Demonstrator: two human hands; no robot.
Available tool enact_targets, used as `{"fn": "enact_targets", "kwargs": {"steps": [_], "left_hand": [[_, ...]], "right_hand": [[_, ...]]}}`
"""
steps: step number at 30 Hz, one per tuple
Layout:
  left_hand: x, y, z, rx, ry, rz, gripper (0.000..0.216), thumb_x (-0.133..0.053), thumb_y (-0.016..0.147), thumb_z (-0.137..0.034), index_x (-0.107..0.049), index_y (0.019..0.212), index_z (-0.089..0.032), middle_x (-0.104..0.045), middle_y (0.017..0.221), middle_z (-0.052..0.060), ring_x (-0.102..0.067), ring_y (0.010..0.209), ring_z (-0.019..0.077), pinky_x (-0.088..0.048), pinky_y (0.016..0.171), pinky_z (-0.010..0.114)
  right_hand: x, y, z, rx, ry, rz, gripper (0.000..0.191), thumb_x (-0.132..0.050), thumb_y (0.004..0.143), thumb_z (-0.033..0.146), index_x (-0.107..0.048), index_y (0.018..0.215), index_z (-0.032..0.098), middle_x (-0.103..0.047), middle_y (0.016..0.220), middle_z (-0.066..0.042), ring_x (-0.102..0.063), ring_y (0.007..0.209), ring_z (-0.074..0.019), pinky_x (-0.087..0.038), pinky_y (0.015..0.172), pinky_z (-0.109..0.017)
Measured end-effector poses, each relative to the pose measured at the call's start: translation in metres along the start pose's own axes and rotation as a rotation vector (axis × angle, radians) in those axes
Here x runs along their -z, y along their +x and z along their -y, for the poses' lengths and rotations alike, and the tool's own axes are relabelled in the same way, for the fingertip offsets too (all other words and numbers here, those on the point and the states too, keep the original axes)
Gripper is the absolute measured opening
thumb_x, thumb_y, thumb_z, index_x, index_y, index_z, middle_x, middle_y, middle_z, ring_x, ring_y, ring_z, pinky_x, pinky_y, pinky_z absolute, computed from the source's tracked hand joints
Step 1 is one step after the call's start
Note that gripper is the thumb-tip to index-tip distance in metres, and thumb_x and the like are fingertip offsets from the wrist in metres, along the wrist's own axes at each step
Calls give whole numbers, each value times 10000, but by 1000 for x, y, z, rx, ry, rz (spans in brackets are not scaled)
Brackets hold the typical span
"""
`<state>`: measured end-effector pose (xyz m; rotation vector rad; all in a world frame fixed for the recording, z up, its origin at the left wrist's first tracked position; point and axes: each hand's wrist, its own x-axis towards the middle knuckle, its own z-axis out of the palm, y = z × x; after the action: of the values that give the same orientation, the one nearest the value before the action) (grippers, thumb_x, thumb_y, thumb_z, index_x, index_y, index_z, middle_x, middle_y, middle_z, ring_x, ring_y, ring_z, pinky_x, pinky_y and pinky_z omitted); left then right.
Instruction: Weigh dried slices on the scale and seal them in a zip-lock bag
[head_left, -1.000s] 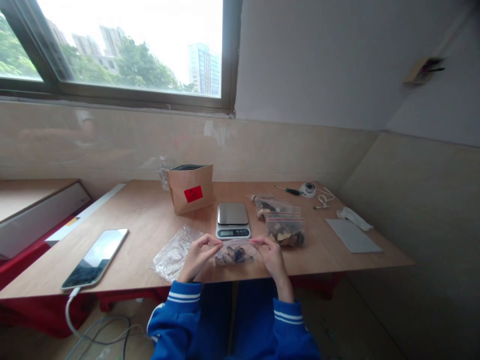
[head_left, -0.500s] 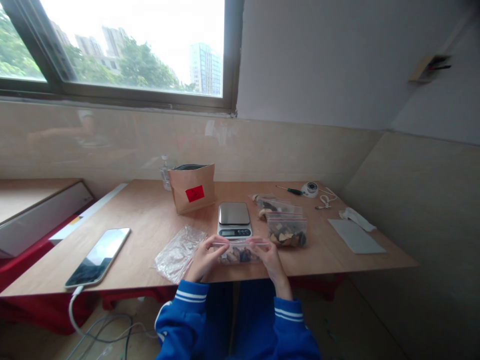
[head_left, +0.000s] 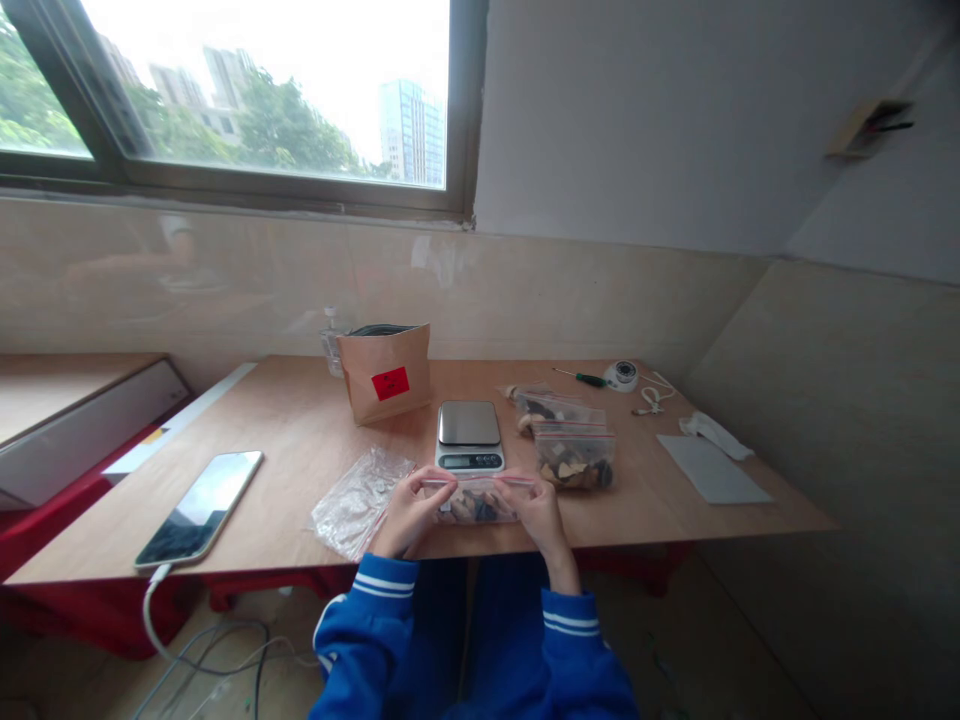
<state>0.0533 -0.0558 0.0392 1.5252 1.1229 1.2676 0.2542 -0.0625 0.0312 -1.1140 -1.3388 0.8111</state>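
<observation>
A clear zip-lock bag [head_left: 480,507] with dark and pale dried pieces stands at the table's front edge. My left hand [head_left: 414,505] pinches the left part of its top strip. On the right part of the same strip, my right hand [head_left: 531,505] is closed too. Just behind the bag lies a digital kitchen scale [head_left: 469,425] with a bare steel plate. Crumpled clear plastic bags [head_left: 356,505] lie beside my left hand. To the right of my right hand stands a filled zip-lock bag [head_left: 576,460], with another filled bag [head_left: 551,408] behind it.
A brown paper pouch [head_left: 386,375] with a red label stands open at the back, by a clear bottle [head_left: 330,342]. A phone [head_left: 201,508] on a cable lies left. Far right are a screwdriver [head_left: 589,379], a dome camera [head_left: 621,376], a white sheet [head_left: 709,468] and a tissue [head_left: 716,436].
Both hands keep their pinch on the bag's top strip, with hardly any shift. The whole view has moved very slightly; the other things stay where they were.
</observation>
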Motion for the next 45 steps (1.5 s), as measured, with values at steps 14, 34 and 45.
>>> {"fn": "enact_targets", "kwargs": {"steps": [14,34,45], "left_hand": [[-11,-1,-14,82,-90,144,249,-672,747,-386,-688,839,-155,-686,855,49,-626,830,183,-486,748,264],[-11,1,-3,52,98,13,288,-636,744,-460,-685,809,-184,-709,805,29,-652,812,201,-493,769,290],[-12,-1,-17,-117,137,-22,251,-633,772,-433,-666,785,-184,-684,785,40,-630,786,189,-481,747,287]], "right_hand": [[-3,-5,2,-219,238,196,246,-709,724,387,-721,857,181,-727,852,-46,-667,798,-196,-519,740,-297],[-2,1,11,13,-208,50,251,-645,762,335,-678,951,172,-703,946,-79,-641,888,-225,-494,818,-354],[-23,-4,50,275,-645,105,122,-573,858,275,-685,820,247,-717,835,-19,-623,880,-214,-314,943,-420]]}}
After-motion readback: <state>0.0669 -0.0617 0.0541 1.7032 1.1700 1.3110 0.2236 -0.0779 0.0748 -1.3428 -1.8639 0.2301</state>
